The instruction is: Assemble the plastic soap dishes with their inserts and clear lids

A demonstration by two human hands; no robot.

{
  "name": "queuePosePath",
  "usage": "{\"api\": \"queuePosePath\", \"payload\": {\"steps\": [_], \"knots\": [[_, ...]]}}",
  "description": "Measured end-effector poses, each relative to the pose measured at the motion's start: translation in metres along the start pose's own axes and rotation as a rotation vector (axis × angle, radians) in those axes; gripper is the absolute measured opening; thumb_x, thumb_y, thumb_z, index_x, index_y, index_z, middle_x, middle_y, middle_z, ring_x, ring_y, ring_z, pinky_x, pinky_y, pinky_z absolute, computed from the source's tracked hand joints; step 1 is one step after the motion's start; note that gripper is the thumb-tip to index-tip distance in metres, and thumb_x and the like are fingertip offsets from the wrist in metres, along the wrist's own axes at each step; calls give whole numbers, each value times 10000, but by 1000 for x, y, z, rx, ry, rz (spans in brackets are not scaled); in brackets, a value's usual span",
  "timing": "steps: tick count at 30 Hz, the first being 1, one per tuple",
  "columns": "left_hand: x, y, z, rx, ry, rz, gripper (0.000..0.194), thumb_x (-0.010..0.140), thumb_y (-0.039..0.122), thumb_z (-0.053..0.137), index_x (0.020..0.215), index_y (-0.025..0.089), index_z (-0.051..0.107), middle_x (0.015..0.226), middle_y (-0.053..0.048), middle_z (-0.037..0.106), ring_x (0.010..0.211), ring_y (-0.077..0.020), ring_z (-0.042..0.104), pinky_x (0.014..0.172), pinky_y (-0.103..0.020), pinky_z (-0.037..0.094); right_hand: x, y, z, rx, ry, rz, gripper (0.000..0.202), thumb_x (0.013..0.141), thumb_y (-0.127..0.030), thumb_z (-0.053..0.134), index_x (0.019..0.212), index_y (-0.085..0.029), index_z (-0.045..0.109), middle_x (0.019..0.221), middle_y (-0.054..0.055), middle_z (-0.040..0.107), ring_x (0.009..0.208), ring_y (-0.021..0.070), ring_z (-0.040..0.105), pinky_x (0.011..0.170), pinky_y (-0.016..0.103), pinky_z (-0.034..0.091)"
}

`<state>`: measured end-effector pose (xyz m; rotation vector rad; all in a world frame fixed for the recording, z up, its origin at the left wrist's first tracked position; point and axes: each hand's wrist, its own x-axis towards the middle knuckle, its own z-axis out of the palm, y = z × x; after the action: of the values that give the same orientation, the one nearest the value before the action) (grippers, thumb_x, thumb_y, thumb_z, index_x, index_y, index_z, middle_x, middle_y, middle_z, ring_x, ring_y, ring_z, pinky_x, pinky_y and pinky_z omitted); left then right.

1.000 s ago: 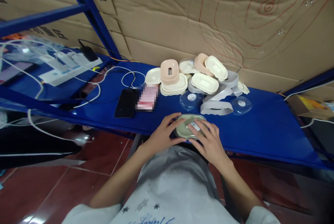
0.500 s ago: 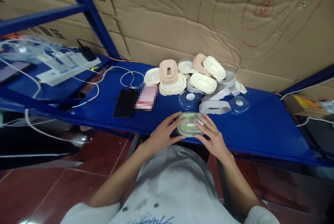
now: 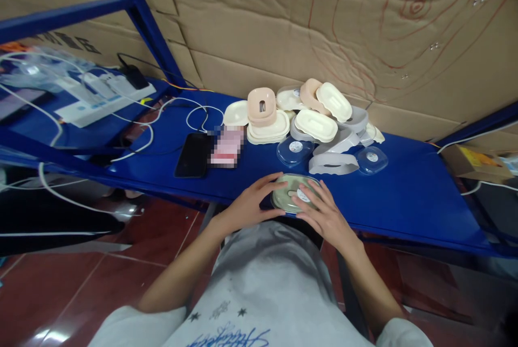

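A green oval plastic box under a clear lid with a round white sticker (image 3: 302, 195) sits at the front edge of the blue table; its lid (image 3: 285, 194) shows between my hands. My left hand (image 3: 253, 202) grips the box's left end, fingers at the far side and thumb at the near side. Across the lid's right part lie the fingers of my right hand (image 3: 327, 212), its thumb on the near rim. Just beyond the box are a clear lid (image 3: 292, 156) and a grey plastic ring-shaped part (image 3: 332, 164).
Farther back are a pink square box (image 3: 261, 103), stacked cream lids (image 3: 269, 130), loose cream lids (image 3: 316, 126) and another clear lid (image 3: 372, 158). A black phone (image 3: 193, 156) and a blurred-out pink item (image 3: 227, 147) lie left. Cables trail from a power strip (image 3: 107, 105); cardboard (image 3: 259, 23) stands behind.
My right fingers have slid left over the lid, and the sticker shows more fully. My left index finger has drawn back from the lid's top to its edge. The view has shifted slightly.
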<state>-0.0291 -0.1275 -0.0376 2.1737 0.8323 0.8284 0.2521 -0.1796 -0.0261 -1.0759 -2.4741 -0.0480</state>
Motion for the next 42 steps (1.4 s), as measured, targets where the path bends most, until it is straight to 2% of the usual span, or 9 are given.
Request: {"api": "queuePosePath", "payload": {"steps": [5, 11, 17, 21, 29, 33, 37, 39, 42], "knots": [[0, -6, 0, -33, 19, -13, 612, 945, 476, 815, 1486, 325, 573, 1622, -119, 542, 1489, -302, 569, 1232, -574, 490, 0, 0, 0, -28, 16, -13, 564, 1047, -290, 676, 1595, -329, 550, 1686, 84, 493, 1655, 327, 292, 1305, 672, 351], [0, -7, 0, -19, -3, -41, 645, 928, 489, 831, 1493, 312, 576, 1652, -115, 524, 1503, -300, 559, 1247, -535, 482, 6, -3, -11, -11, -43, -22, 494, 1080, -306, 621, 1572, -303, 577, 1643, 75, 550, 1599, 311, 407, 1301, 647, 382], [1, -6, 0, -23, -1, -42, 646, 934, 499, 819, 1498, 309, 569, 1651, -109, 528, 1503, -303, 559, 1247, -536, 481, 8, -11, -19, -5, -115, 24, 522, 1099, -271, 562, 1617, -322, 522, 1686, 57, 497, 1600, 319, 398, 1303, 660, 372], [0, -8, 0, -47, -3, -50, 658, 900, 483, 859, 1473, 314, 584, 1633, -123, 543, 1495, -305, 567, 1238, -554, 482, 5, -11, -15, -6, -118, 11, 541, 1095, -257, 563, 1628, -332, 506, 1672, 53, 516, 1607, 317, 384, 1309, 674, 346], [2, -5, 2, -17, -7, -40, 653, 934, 481, 824, 1510, 335, 553, 1652, -107, 529, 1510, -297, 553, 1244, -540, 483, -4, -5, 5, -25, -2, 70, 534, 1065, -330, 634, 1591, -355, 545, 1690, 75, 483, 1658, 346, 274, 1292, 665, 369], [-2, 2, 2, 33, -40, -43, 693, 992, 481, 758, 1601, 357, 450, 1683, -104, 490, 1548, -296, 506, 1263, -551, 465, -32, -4, -6, -41, 32, 104, 572, 1052, -284, 654, 1602, -350, 512, 1673, 96, 502, 1626, 348, 346, 1253, 640, 410], [4, 11, 7, 133, -3, -30, 656, 1059, 436, 661, 1645, 355, 376, 1692, -108, 465, 1556, -291, 485, 1272, -550, 456, -89, 13, -31, -121, 101, 323, 527, 1047, -305, 651, 1562, -371, 554, 1642, 90, 541, 1584, 380, 415, 1233, 675, 382], [19, 17, 15, 190, 31, 16, 685, 1064, 420, 649, 1667, 337, 337, 1705, -125, 437, 1568, -306, 462, 1278, -552, 446, -119, 30, -44, -202, 145, 459, 495, 1048, -338, 637, 1538, -381, 584, 1626, 83, 562, 1569, 394, 436, 1229, 687, 371], [56, 28, 30, 278, 74, 89, 750, 1058, 417, 650, 1697, 287, 279, 1743, -165, 363, 1592, -349, 414, 1281, -561, 430, -155, 64, -60, -303, 247, 585, 482, 1050, -360, 602, 1532, -347, 610, 1596, 100, 592, 1546, 390, 468, 1225, 667, 394]]}}
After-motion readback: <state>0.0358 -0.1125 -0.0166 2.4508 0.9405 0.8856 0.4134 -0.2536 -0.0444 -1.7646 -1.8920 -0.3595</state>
